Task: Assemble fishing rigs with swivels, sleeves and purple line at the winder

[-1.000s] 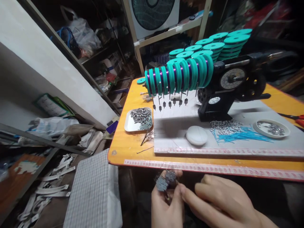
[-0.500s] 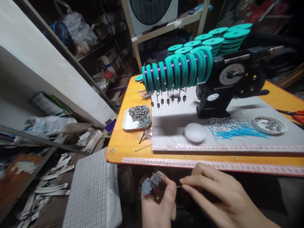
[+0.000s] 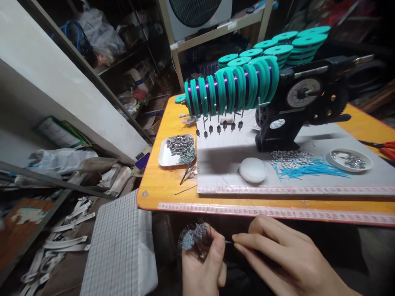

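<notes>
My left hand (image 3: pixel 202 265) is low in the view, below the table edge, and shut on a bristly bunch of thin wires with small grey beads (image 3: pixel 193 237). My right hand (image 3: pixel 277 255) is to its right, pinching a thin wire (image 3: pixel 228 242) between thumb and forefinger. That wire's far end is hidden by my left hand. Ahead on the orange table (image 3: pixel 160 197) stands a black geared winding machine (image 3: pixel 296 98) with a dial, carrying teal wheels wound with purple wire (image 3: pixel 231 88).
On the table are a white tray of grey beads (image 3: pixel 179 150), a white oval pebble (image 3: pixel 253 170), loose blue wires (image 3: pixel 311 169), a round dish (image 3: pixel 348 160), and red-handled scissors (image 3: pixel 387 150). Stacked teal discs (image 3: pixel 277 51) rise behind the machine. Cluttered shelves and a checked cushion (image 3: pixel 120 246) lie left.
My right hand has moved away from the bunch, to the right, with a thin wire pinched in its fingers. My left hand sits lower and further left, and the view has shifted slightly.
</notes>
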`<state>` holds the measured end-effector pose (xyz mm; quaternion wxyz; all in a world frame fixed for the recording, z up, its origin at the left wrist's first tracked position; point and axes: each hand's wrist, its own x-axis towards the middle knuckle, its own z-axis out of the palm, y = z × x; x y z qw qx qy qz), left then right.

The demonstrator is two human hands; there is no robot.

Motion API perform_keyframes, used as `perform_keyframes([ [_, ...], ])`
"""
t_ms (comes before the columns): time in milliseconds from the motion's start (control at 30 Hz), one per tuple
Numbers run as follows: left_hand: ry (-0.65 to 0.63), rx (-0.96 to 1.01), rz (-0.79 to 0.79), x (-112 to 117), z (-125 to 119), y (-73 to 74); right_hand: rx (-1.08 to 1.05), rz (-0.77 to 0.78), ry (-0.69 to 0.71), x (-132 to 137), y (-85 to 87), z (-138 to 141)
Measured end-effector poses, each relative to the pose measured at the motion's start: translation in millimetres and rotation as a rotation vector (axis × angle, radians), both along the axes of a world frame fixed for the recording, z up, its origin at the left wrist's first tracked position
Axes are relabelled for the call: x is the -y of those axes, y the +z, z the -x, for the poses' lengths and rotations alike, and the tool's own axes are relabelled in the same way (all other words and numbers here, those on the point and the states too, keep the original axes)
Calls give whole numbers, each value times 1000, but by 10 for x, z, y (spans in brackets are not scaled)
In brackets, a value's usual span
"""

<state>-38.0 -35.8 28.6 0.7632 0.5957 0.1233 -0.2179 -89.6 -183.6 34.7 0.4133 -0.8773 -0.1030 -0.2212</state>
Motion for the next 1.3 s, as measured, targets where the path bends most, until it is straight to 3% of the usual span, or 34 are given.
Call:
perform_keyframes([
  [233, -1, -61, 106, -3, -15, 14, -3, -14, 2, -24, 41, -20],
  [633, -4, -74, 114, -18, -17, -16, -10, -12, -7, -30, 70, -10],
  [833, -125, -102, 196, -28, -2, -101, -16, -111, 36, -41, 2, -23],
  [1000, -172, -159, 146, -14, -24, -19, 0, -119, 54, -13, -79, -37],
  [1200, -322, -86, 84, -102, -35, -24, 56, 25, 67, -32, -47, 0],
  [1300, -159, 45, -107, -274, -119, 1, 74, 67, -32, -4, -13, 14],
])
